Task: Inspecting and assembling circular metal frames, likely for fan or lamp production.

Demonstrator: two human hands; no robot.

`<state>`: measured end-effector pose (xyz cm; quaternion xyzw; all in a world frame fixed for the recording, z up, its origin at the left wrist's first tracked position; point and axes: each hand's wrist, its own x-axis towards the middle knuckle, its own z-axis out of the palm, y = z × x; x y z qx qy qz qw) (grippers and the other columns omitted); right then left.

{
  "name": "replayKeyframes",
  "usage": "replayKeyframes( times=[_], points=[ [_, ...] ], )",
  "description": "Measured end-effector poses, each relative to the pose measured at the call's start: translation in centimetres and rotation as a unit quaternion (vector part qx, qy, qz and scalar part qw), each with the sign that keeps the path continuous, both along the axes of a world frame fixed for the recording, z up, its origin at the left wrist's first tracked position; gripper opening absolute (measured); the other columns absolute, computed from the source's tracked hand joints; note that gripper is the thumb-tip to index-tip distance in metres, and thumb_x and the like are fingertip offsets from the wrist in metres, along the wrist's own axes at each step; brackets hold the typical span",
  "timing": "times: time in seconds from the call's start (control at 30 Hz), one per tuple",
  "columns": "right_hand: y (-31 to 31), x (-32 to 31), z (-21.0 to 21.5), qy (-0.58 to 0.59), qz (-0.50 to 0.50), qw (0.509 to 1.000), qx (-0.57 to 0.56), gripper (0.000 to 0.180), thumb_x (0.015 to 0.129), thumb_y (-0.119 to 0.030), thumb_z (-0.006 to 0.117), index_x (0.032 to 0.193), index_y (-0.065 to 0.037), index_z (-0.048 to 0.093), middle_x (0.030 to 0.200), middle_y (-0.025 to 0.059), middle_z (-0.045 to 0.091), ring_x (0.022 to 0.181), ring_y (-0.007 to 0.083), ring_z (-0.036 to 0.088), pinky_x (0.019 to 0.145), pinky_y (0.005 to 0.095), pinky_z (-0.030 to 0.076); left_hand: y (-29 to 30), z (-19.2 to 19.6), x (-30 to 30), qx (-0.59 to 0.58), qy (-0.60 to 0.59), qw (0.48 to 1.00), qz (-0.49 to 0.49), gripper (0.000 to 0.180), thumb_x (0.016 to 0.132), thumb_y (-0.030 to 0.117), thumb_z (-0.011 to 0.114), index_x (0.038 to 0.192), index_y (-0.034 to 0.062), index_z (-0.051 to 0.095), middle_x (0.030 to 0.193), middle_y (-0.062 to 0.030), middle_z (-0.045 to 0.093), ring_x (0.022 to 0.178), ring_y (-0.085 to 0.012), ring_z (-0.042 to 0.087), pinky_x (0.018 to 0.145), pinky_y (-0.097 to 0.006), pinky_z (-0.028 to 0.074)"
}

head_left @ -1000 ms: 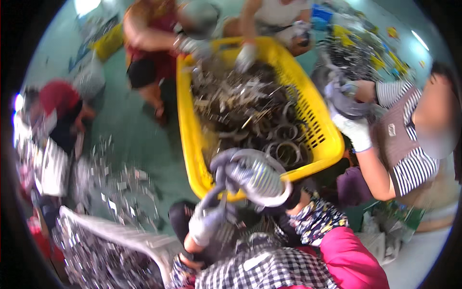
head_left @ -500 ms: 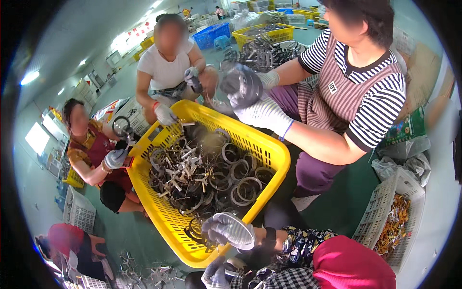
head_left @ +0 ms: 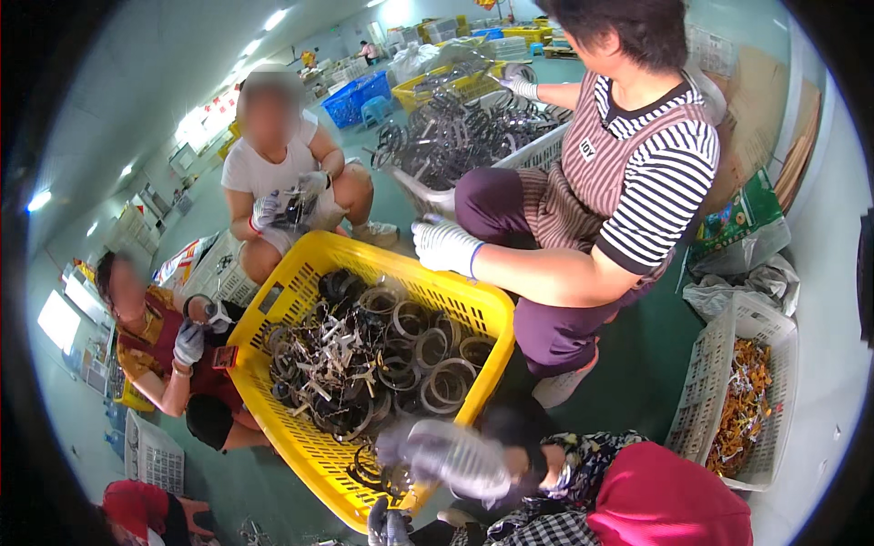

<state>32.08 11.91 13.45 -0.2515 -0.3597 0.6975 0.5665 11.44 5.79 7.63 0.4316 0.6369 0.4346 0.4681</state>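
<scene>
My gloved right hand (head_left: 455, 460), smeared by motion, is over the near corner of a yellow basket (head_left: 492, 364). Whether it holds anything cannot be made out. At the lower edge my gloved left hand (head_left: 390, 524) is partly cut off beside that corner. Its fingers are bunched together, and what they hold is hidden. Clear and dark rings (head_left: 446, 384) lie in the basket among armed metal pieces (head_left: 349, 355). Dark curved pieces (head_left: 366, 469) lie in the near corner, next to my right hand.
Across the basket a co-worker's gloved hand (head_left: 446, 246) hovers near the rim. Other co-workers sit at the far and left sides, handling dark pieces. A grey crate (head_left: 537, 153) of dark rings stands behind; a white crate (head_left: 774, 455) of orange-brown pieces stands right.
My right hand has moved slightly right and down; my left is slightly lower left. The striped-sleeved co-worker has reached back with one hand. The white-shirted co-worker's hand has left the basket rim.
</scene>
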Motion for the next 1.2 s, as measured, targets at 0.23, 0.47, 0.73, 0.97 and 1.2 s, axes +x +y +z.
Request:
replayKeyframes(
  times=[0.23,0.47,0.73,0.97,1.2],
  points=[
    [-3.3,-6.6,-0.4,-0.098,0.046,0.973,0.203,0.02,0.097,-0.019,0.051,0.1,-0.001,0.061,0.088,0.005,0.063,0.086,0.0167,0.063,0.077,0.0294,0.051,0.3,-2.6,-0.8,0.036,-0.054,0.997,0.034,0.045,0.093,0.008,0.05,0.138,0.0078,0.042,0.109,-0.0108,0.058,0.092,-0.0164,0.056,0.078,-0.028,0.047],
    [-4.9,-8.4,-4.8,0.014,-0.019,0.942,0.336,0.014,0.087,-0.017,0.061,0.094,-0.004,0.062,0.086,0.0105,0.062,0.075,0.0247,0.062,0.065,0.0352,0.052,0.5,-1.1,-1.0,0.043,-0.048,0.998,0.026,0.047,0.094,0.006,0.045,0.14,0.0135,0.037,0.118,-0.0136,0.052,0.099,-0.0201,0.054,0.086,-0.032,0.045],
    [-4.8,-9.5,-5.9,-0.159,-0.037,0.892,0.422,0.031,0.088,-0.029,0.055,0.105,-0.004,0.058,0.096,0.0142,0.058,0.081,0.0306,0.058,0.068,0.0406,0.047,0.3,-1.2,-0.2,0.039,-0.053,0.998,0.012,0.051,0.096,0.004,0.04,0.143,0.02,0.032,0.128,-0.0169,0.046,0.107,-0.0244,0.052,0.095,-0.037,0.043],
    [-3.7,-5.8,-1.4,-0.151,-0.025,0.916,0.371,0.024,0.088,-0.017,0.056,0.104,0.0,0.054,0.092,0.0076,0.058,0.083,0.0172,0.057,0.07,0.0267,0.047,-0.7,-0.9,-0.7,0.088,-0.004,0.996,-0.009,0.051,0.099,0.01,0.035,0.147,0.0227,0.022,0.134,-0.0131,0.047,0.117,-0.0228,0.05,0.108,-0.041,0.034],
    [-0.7,-4.0,-3.7,-0.269,-0.076,0.908,0.312,0.034,0.09,-0.006,0.056,0.124,-0.004,0.052,0.125,0.0164,0.057,0.11,0.0268,0.06,0.089,0.0347,0.05,-0.8,-0.9,-1.1,0.186,0.067,0.98,-0.024,0.047,0.092,0.003,0.049,0.138,0.0058,0.041,0.127,-0.0187,0.05,0.104,-0.0264,0.057,0.079,-0.033,0.052]
  ],
)
